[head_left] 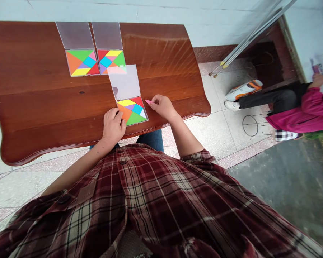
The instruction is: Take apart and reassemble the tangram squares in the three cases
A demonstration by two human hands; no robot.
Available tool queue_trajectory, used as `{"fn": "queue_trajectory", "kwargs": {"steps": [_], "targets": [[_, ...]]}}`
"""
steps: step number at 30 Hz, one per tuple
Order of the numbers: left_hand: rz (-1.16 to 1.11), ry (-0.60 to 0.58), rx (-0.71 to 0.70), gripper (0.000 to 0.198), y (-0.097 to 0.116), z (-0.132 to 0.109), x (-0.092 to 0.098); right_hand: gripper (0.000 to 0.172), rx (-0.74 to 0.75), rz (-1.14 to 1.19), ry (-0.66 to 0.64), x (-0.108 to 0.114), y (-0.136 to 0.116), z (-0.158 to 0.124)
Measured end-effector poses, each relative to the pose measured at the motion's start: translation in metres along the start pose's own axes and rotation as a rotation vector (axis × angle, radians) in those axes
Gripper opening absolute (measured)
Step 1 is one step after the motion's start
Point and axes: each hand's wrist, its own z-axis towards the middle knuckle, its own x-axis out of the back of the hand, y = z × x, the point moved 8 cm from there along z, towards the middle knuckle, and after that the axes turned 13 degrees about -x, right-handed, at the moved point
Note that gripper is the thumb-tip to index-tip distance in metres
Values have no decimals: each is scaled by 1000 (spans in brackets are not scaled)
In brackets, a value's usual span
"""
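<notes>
Now the right hand [163, 106] pinches a pink tangram triangle [148, 102] between thumb and fingers, just beside the open tangram case [143, 114] near the frame's centre. The left hand [113, 125] touches that case's left side by an orange triangle [124, 112]; whether it grips, I cannot tell. A white gap shows among the coloured pieces, beneath a folded-back clear lid [126, 83]. Two full tangram sets [82, 63] lie upper left on the brown wooden table [43, 104].

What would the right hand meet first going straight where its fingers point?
Right hand, pink piece leading: probably the right edge of the nearest puzzle case; height unclear, may pass over.
</notes>
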Motion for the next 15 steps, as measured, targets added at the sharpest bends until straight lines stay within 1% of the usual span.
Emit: {"fn": "queue_trajectory", "kwargs": {"steps": [2, 5, 7, 10, 13, 15], "targets": [[-1, 1, 1, 31, 0, 0, 0, 9, 28, -41, 12, -3, -5, -8], [-16, 2, 9, 30, -1, 0, 0, 9, 81, -141, 8, -15, -14, -22], [-24, 2, 11, 30, -1, 0, 0, 15, 104, -229, 13, -23, -20, -31], [-29, 5, 7, 29, 0, 1, 0, 24, 86, -407, 20, -29, -29, -43], [-34, 5, 6, 29, 0, 1, 1, 27, 53, -578, -15, -32, -36, -51], [-42, -2, 8, 29, 0, 1, 1, 29, 33, -653, -33, -33, -38, -54]]}}
